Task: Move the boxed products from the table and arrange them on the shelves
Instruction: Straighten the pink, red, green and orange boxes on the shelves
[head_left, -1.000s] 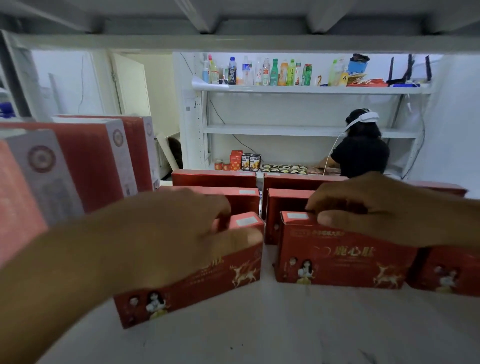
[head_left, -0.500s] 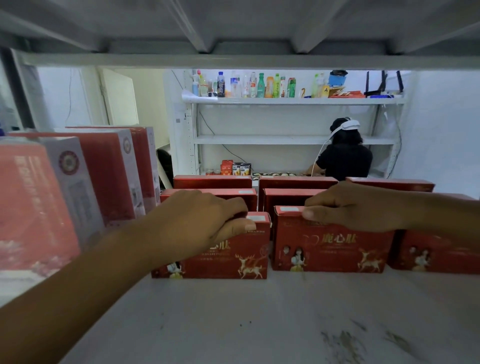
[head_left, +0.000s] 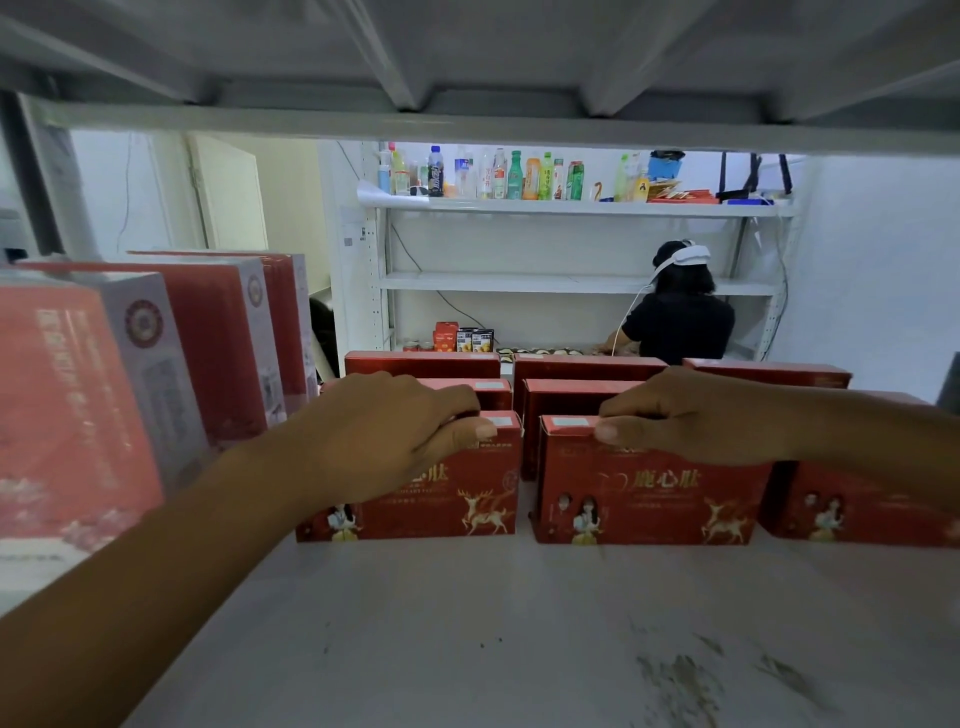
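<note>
I look into a white shelf (head_left: 467, 623). Two red boxes with a gold deer stand upright side by side at its middle. My left hand (head_left: 384, 436) grips the top edge of the left red box (head_left: 457, 499). My right hand (head_left: 696, 415) grips the top edge of the right red box (head_left: 649, 499). A third such box (head_left: 857, 509) stands further right, partly hidden by my right forearm. More red boxes (head_left: 571, 369) stand in rows behind them.
Tall red-and-white boxes (head_left: 156, 364) stand packed along the left side. The shelf above (head_left: 467, 124) hangs low overhead. Beyond, a person in black (head_left: 675, 322) faces a white rack (head_left: 571, 283) with bottles (head_left: 493, 176).
The left box was tilted and nearer me; my left hand has pushed it back and stood it square beside the right box. My view has pulled back slightly.
</note>
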